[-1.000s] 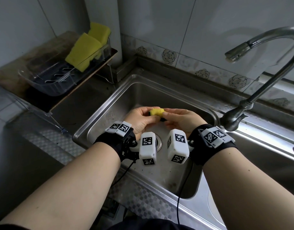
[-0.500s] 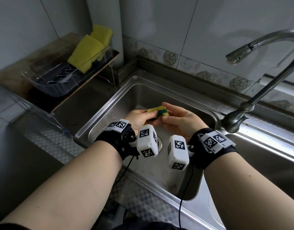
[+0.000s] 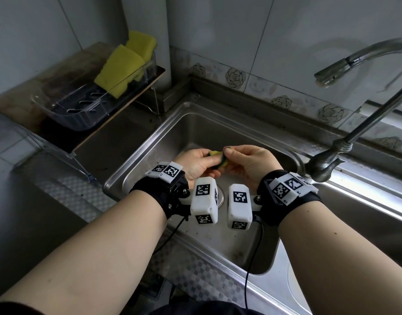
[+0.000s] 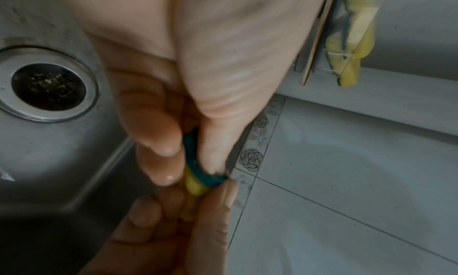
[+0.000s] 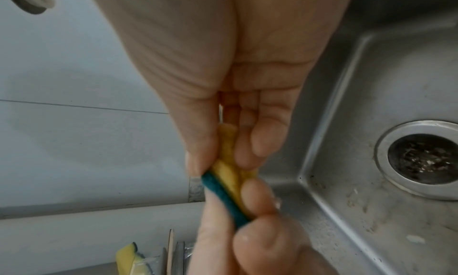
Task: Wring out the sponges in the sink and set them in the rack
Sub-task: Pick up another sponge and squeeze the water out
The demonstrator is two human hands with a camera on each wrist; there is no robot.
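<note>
Sponge in hands: a yellow sponge (image 3: 214,153) with a dark green scrub side, squeezed thin, held in the middle of the head view above the sink (image 3: 191,123)
Left hand: the left hand (image 3: 195,163) pinches one end of the sponge between thumb and curled fingers (image 4: 158,138); the green side lies against the thumb in the left wrist view
Right hand: the right hand (image 3: 247,160) pinches the other end, thumb on one face, fingertips (image 5: 262,142) on the yellow face
Hands together: fingertips of both hands meet at the sponge, wrists apart
Drain: the round drain (image 3: 220,196) sits below the hands at the bottom of the sink, partly hidden by the wrist cameras
Rack: a clear plastic rack (image 3: 82,114) stands on a shelf at the upper left of the head view
Sponges in rack: two yellow sponges (image 3: 118,73) lean at the far end of the rack, tilted against each other
Tap: the curved metal tap (image 3: 345,142) rises at the right edge, its spout off to the right of the hands
</note>
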